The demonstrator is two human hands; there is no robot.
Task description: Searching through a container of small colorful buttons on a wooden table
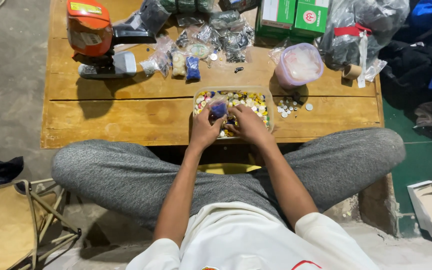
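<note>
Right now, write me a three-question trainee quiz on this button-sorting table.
1. True or false: the left hand holds a small clear plastic bag of blue pieces over the clear rectangular tray of mixed coloured buttons.
2. Where does the right hand rest? A) on the orange machine B) in the tray C) on the round lilac-lidded plastic tub
3. Fill in: the loose white buttons lie on the wooden table to the tray's ____ side.

Key: 1 true; 2 B; 3 right.
</note>
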